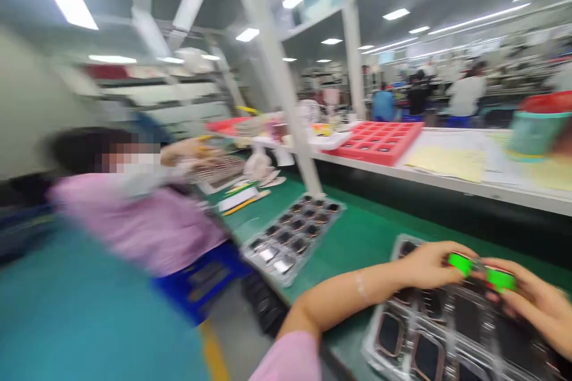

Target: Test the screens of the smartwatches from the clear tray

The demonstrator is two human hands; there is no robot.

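Over the tray, the left hand pinches one watch with its fingers, the right hand another watch; so close, they could bump.

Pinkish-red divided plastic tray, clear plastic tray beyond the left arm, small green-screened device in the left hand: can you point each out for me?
Pinkish-red divided tray (379, 158): head view, front wall.
Clear plastic tray (287, 278): head view, near rim corner.
Small green-screened device (460, 264): head view, lit screen.
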